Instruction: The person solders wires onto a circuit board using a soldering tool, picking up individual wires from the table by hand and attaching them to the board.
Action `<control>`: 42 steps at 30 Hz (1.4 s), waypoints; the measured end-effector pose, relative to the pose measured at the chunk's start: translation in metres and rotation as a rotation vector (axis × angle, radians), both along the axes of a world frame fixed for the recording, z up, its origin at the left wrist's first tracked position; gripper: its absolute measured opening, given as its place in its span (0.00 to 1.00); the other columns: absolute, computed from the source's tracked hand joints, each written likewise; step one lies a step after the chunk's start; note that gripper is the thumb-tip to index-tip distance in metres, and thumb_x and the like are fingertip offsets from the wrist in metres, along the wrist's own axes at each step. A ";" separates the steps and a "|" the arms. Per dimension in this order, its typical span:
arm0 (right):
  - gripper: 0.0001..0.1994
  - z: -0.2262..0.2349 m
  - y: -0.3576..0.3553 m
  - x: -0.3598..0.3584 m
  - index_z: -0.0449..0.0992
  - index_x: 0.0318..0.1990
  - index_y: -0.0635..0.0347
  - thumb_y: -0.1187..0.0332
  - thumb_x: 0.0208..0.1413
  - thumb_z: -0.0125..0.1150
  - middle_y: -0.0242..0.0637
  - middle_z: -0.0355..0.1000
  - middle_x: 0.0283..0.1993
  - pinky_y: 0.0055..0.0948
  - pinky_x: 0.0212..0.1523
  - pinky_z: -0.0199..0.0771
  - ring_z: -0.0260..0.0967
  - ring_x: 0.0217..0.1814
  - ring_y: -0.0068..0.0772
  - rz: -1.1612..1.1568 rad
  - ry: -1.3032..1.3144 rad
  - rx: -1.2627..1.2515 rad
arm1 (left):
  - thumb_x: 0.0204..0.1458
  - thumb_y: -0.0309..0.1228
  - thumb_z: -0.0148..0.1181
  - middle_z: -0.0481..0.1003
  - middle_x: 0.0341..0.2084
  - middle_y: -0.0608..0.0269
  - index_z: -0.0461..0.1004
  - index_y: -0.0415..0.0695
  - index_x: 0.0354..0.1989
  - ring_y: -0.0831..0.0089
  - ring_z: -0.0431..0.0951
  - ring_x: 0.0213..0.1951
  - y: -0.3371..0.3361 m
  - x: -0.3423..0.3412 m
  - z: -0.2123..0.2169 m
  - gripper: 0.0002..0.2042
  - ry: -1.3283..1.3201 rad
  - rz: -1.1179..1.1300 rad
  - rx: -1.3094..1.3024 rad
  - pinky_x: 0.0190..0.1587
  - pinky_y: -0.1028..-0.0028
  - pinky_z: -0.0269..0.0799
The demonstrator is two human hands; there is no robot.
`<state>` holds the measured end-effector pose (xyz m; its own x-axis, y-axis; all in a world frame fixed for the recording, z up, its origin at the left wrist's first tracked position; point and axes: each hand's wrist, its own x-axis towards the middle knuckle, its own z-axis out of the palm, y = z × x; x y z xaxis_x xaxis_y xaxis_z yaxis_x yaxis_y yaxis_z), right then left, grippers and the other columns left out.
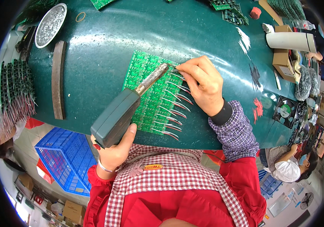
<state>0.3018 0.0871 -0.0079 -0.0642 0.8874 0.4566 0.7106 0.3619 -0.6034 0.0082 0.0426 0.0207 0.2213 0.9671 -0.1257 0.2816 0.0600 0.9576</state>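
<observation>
A green circuit board panel (146, 81) lies on the dark green table (105, 41). Several red and white wires (175, 113) stick out along its right edge. My left hand (114, 153) grips a grey-green soldering gun (122, 111), its metal tip (160, 71) resting on the board's upper right part. My right hand (203, 85) pinches a thin wire (177, 70) right at that tip. Both arms wear red sleeves; the right has a checked cuff over it.
A silver dish (50, 24) and a brown curved strip (58, 79) lie at left, beside a rack of wired boards (14, 90). Loose wire bundles (253, 73), a white roll (290, 41), boxes and a small fan (285, 110) sit at right. A blue crate (65, 157) stands below. Another person (288, 162) sits at right.
</observation>
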 end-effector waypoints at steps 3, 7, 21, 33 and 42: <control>0.14 0.000 0.000 0.000 0.82 0.40 0.61 0.83 0.45 0.73 0.37 0.75 0.37 0.37 0.38 0.75 0.74 0.38 0.41 0.001 0.004 -0.008 | 0.55 0.16 0.70 0.80 0.35 0.60 0.79 0.33 0.52 0.79 0.76 0.25 0.000 0.001 -0.001 0.16 0.000 -0.002 0.018 0.26 0.78 0.69; 0.13 0.000 0.000 0.000 0.82 0.40 0.61 0.83 0.45 0.73 0.37 0.75 0.37 0.37 0.38 0.75 0.73 0.38 0.41 -0.004 0.004 -0.012 | 0.55 0.17 0.70 0.80 0.32 0.61 0.79 0.33 0.50 0.79 0.75 0.24 0.002 0.001 -0.003 0.15 0.027 -0.032 0.068 0.25 0.78 0.68; 0.13 0.001 -0.001 -0.002 0.82 0.40 0.61 0.83 0.46 0.72 0.37 0.74 0.36 0.37 0.38 0.75 0.73 0.38 0.41 -0.014 -0.022 0.002 | 0.55 0.17 0.68 0.79 0.31 0.63 0.79 0.34 0.49 0.79 0.76 0.25 0.002 0.001 -0.004 0.13 0.098 -0.079 0.150 0.26 0.77 0.70; 0.13 0.001 -0.001 -0.002 0.82 0.40 0.60 0.83 0.46 0.71 0.36 0.74 0.36 0.37 0.38 0.75 0.73 0.38 0.41 -0.015 -0.022 0.003 | 0.54 0.13 0.67 0.80 0.33 0.57 0.78 0.30 0.51 0.77 0.75 0.24 -0.003 0.001 0.001 0.16 0.000 0.067 0.047 0.24 0.76 0.69; 0.13 0.001 -0.002 -0.003 0.82 0.40 0.60 0.83 0.46 0.71 0.37 0.73 0.37 0.37 0.38 0.76 0.73 0.39 0.42 -0.015 -0.036 -0.003 | 0.54 0.17 0.71 0.80 0.30 0.61 0.79 0.31 0.53 0.79 0.75 0.24 -0.004 0.002 0.001 0.17 0.033 0.062 0.031 0.25 0.78 0.68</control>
